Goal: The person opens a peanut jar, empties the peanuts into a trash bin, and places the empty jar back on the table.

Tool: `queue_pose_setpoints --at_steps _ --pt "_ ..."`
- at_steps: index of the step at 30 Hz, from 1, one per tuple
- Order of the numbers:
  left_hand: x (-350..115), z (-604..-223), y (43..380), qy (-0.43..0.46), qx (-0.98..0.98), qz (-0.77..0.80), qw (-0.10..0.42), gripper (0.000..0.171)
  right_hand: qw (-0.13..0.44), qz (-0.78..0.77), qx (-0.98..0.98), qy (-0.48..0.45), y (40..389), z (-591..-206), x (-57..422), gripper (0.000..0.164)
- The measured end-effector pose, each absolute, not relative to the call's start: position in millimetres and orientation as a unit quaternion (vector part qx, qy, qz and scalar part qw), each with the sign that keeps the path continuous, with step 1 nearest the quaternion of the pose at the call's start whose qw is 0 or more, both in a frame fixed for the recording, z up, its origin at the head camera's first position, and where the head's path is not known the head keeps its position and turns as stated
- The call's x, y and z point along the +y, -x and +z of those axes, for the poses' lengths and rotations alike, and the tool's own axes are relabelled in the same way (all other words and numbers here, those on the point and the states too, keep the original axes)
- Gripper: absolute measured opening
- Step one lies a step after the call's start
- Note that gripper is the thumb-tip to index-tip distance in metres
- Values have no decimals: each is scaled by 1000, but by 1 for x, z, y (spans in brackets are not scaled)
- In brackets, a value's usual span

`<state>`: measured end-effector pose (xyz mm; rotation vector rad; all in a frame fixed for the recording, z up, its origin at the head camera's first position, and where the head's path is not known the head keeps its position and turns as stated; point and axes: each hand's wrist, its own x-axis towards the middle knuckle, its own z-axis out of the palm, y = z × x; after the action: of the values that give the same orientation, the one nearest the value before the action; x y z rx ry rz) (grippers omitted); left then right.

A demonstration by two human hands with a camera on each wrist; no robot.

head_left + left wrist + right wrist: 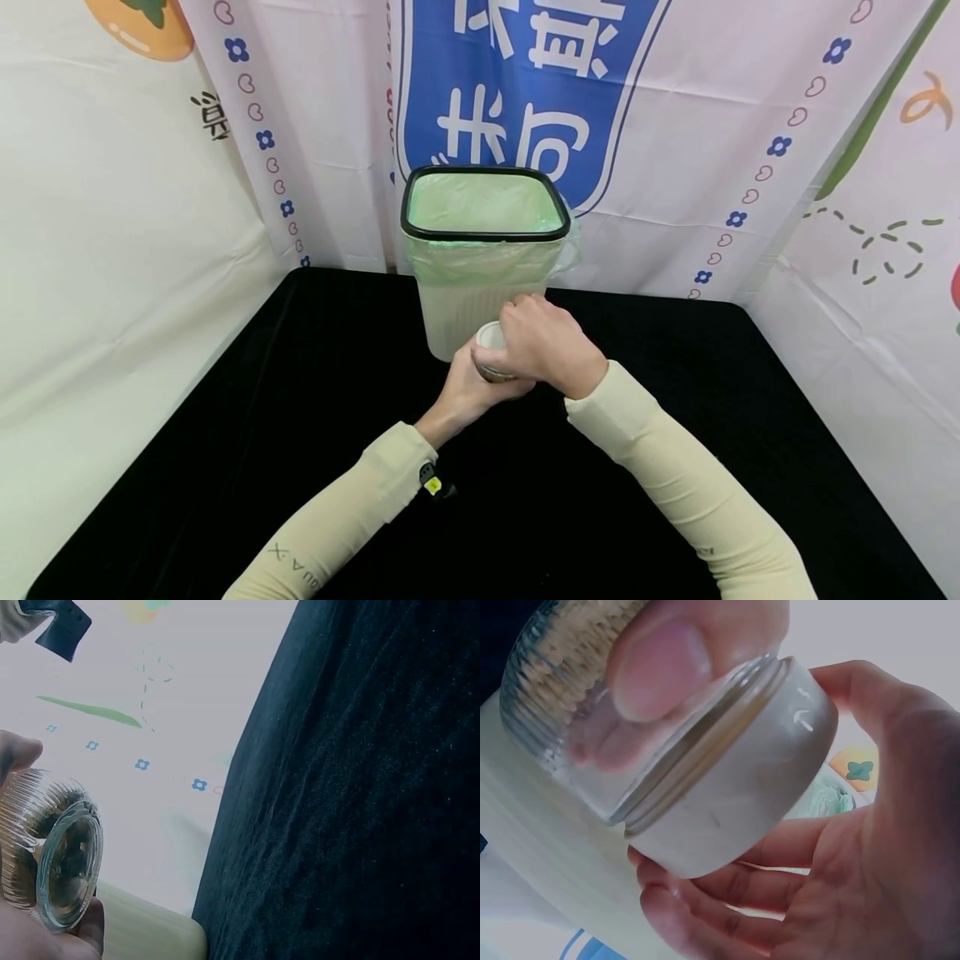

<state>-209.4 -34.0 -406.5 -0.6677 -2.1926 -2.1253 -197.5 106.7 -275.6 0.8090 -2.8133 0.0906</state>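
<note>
In front of the bin, my left hand (pixel 463 392) grips a ribbed clear glass jar (pixel 536 686), held tilted in the air. Tan, grain-like contents show through its wall in the right wrist view, where a thumb (pixel 664 671) presses the glass. My right hand (pixel 551 346) has its thumb and fingers curled round the jar's white lid (pixel 742 780). The lid sits at the jar's mouth, with a narrow ridged band visible between lid and glass. The jar's round base (pixel 71 862) faces the camera in the left wrist view.
A pale waste bin (pixel 480 312) with a black rim and a green liner bag (pixel 487 262) stands just behind the hands. Black cloth (pixel 337 375) covers the table. Printed white curtains (pixel 330 142) close off the back and sides.
</note>
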Motion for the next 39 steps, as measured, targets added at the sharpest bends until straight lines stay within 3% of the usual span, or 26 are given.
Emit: queue_pose_setpoints --at_steps 20,28,39 --pt "-36 -407 209 194 -726 -660 -13 79 85 40 -943 -320 203 -277 112 41" --pt "-35 -410 210 204 -710 -674 -4 75 148 -4 -952 -268 199 -279 108 60" --pt "-36 -411 212 201 -717 -667 2 76 116 -6 -977 -181 195 -279 100 66"
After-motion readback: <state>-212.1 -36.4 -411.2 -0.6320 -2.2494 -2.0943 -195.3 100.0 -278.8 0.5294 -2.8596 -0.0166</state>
